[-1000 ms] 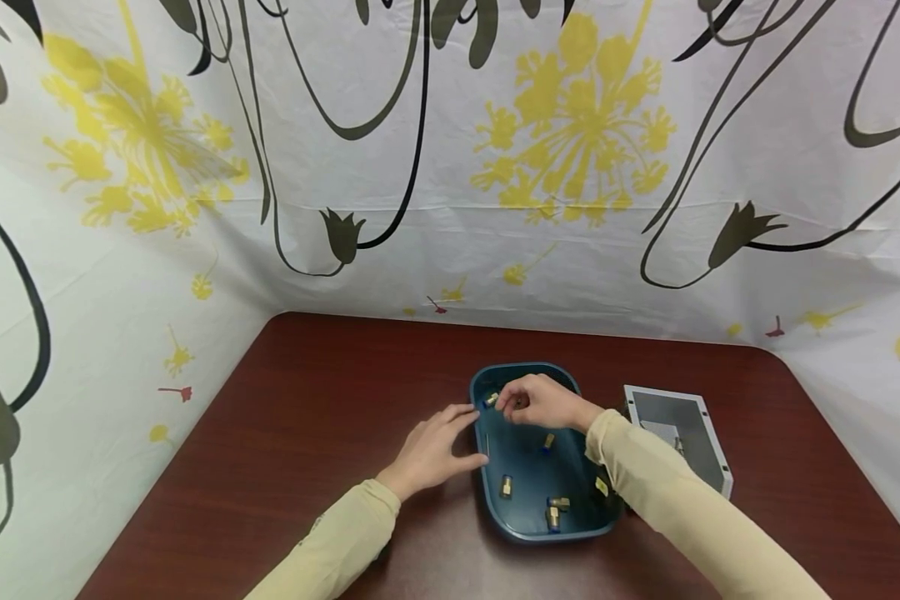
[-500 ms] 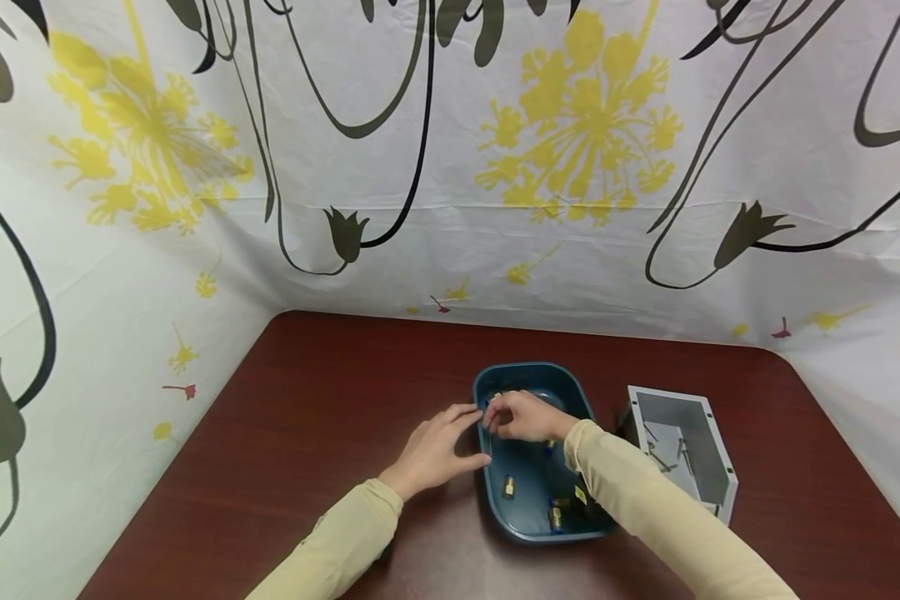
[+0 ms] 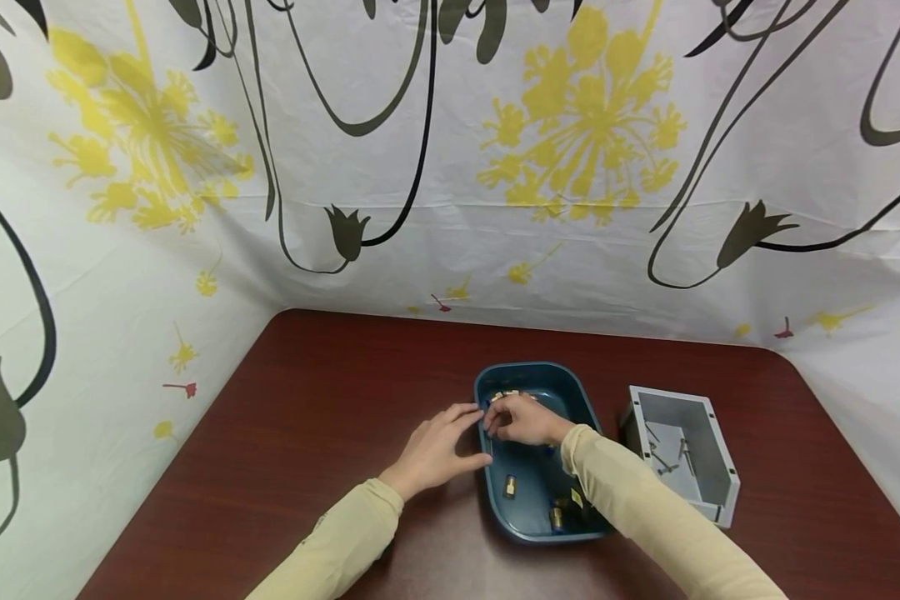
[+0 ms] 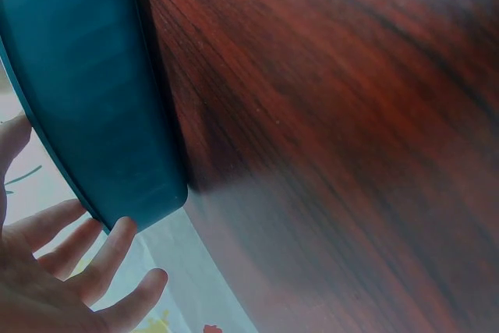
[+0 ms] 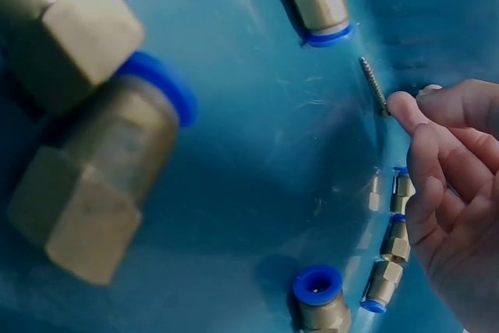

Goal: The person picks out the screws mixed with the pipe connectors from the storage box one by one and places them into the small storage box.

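Observation:
A dark blue tray [image 3: 495, 517] holds several brass push-in fittings [image 3: 510, 487] with blue rings. My right hand [image 3: 523, 419] is inside it by the left wall, fingers curled. In the right wrist view, the thumb and index finger of that hand pinch the end of a thin threaded screw [image 5: 373, 82], whose pointed end sticks out past the fingertip; the hand hides it in the head view. My left hand [image 3: 437, 446] is spread at the tray's left side, with fingertips at the rim and the thumb apart from the other fingers.
To the right of the tray stands a grey open box [image 3: 720, 442] with several screws [image 3: 685, 457] in it. More brass fittings [image 5: 396, 239] lie along the tray wall beside my right hand. A patterned cloth [image 3: 450, 167] hangs behind the brown table [image 3: 345, 375].
My right hand has moved down and slightly left, from the fittings at the far end to the screw by the left wall. The left hand stays at the rim.

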Demonstrator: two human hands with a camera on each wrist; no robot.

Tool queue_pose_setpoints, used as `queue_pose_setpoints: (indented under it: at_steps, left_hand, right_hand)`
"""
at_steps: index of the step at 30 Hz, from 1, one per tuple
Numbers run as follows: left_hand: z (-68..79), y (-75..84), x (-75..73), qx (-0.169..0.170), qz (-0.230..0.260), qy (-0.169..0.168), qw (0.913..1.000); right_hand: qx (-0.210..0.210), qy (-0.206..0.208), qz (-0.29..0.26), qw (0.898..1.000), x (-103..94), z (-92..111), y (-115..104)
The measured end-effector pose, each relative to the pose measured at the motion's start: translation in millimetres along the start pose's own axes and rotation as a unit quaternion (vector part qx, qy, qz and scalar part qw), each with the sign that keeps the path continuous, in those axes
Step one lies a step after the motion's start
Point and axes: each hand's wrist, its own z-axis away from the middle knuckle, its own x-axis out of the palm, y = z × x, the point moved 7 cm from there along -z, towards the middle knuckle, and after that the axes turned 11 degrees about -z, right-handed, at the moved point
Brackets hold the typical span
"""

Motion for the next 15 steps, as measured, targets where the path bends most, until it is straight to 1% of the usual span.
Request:
queue_pose_setpoints:
  at_steps: [2, 5, 9, 15]
  left_hand:
    - [0.1, 0.0, 0.0, 0.002, 0.0, 0.001, 1.0]
    - [0.2, 0.0, 0.0, 0.003, 0.001, 0.002, 1.0]
    - [0.4, 0.0, -0.1, 0.002, 0.002, 0.001, 1.0]
    - [0.6, 0.2, 0.1, -0.002, 0.0, -0.003, 1.0]
  right_hand:
    - [0.003, 0.004, -0.009, 1.0, 0.2, 0.1, 1.0]
    - [-0.002, 0.007, -0.002, 1.0, 0.2, 0.2, 0.4]
    - [-0.005, 0.006, 0.021, 1.0, 0.2, 1.3, -0.5]
    - [-0.012, 0.012, 0.083, 0.996, -3.4, 4.5, -1.3]
